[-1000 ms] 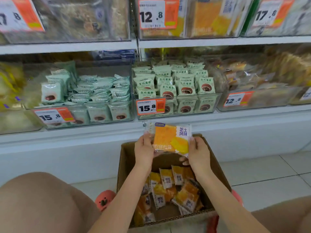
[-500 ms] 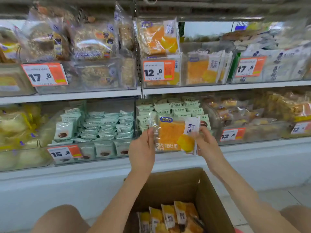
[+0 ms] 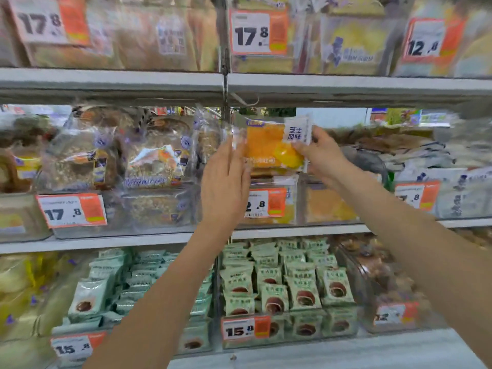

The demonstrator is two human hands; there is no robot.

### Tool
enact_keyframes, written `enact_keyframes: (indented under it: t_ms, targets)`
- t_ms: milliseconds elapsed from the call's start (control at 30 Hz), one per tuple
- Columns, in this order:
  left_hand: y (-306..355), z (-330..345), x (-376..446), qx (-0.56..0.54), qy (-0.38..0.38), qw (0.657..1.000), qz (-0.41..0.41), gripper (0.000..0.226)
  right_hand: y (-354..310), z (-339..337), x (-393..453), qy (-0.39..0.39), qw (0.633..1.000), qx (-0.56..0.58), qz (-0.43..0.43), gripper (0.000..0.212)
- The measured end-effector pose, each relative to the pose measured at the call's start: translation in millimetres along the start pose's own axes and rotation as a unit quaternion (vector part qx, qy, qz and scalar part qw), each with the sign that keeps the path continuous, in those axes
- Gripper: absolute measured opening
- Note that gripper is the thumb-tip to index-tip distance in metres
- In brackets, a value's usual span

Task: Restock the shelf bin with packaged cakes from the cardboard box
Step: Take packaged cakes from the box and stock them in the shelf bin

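An orange and yellow packaged cake [image 3: 269, 146] with a clear wrapper and a white label is held up at the middle shelf, just above a clear shelf bin [image 3: 314, 206] that bears a 12.8 price tag. My left hand [image 3: 226, 177] lies with straight fingers against the pack's left edge. My right hand [image 3: 322, 155] pinches its right side under the white label. The bin holds similar orange packs behind its front wall. The cardboard box is out of view.
Clear bins of wrapped bread [image 3: 149, 166] stand left of the target bin, and more bins [image 3: 452, 193] stand to its right. The lower shelf holds green packaged cakes [image 3: 287, 286] with 15.8 tags. The upper shelf edge [image 3: 239, 86] runs close above the pack.
Both hands have lifted the pack from above the box up to the middle shelf's bin. The view has tilted up, so the box has dropped out of sight.
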State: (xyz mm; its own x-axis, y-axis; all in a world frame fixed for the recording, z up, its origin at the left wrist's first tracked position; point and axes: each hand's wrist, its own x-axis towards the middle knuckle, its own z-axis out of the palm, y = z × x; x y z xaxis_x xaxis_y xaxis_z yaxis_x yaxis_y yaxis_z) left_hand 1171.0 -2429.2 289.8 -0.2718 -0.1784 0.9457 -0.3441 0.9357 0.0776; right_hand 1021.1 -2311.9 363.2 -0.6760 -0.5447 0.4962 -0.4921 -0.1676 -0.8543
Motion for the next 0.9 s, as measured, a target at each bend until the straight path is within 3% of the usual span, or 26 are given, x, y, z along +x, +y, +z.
enact_keyframes:
  t_ms: [167, 333, 500, 633, 733, 900]
  targets:
    - [-14.7, 16.5, 0.2, 0.020, -0.142, 0.986, 0.081, 0.055, 14.0, 18.4, 6.8, -0.010, 1.000, -0.026, -0.009, 0.034]
    - [-20.9, 18.9, -16.0, 0.087, -0.141, 0.977, 0.136, 0.055, 23.8, 9.1, -8.2, 0.036, 0.988, -0.148, -0.026, 0.046]
    - [-19.9, 19.5, -29.6, 0.128, -0.149, 0.972, 0.131, 0.059, 25.3, 12.4, -19.4, 0.041, 0.989, -0.136, -0.037, 0.050]
    - [-19.3, 17.6, -38.2, 0.136, -0.144, 0.972, 0.129, 0.062, 34.0, 15.6, -31.6, 0.077, 0.958, -0.241, -0.134, 0.082]
    - [-15.7, 18.7, -39.8, 0.135, -0.146, 0.973, 0.118, 0.063, 39.1, 20.0, -34.8, 0.022, 0.929, -0.326, -0.175, 0.089]
    - [-10.8, 20.5, -39.1, 0.144, -0.148, 0.972, 0.108, 0.061, 22.7, 25.3, -12.0, -0.013, 0.920, -0.330, -0.210, 0.081]
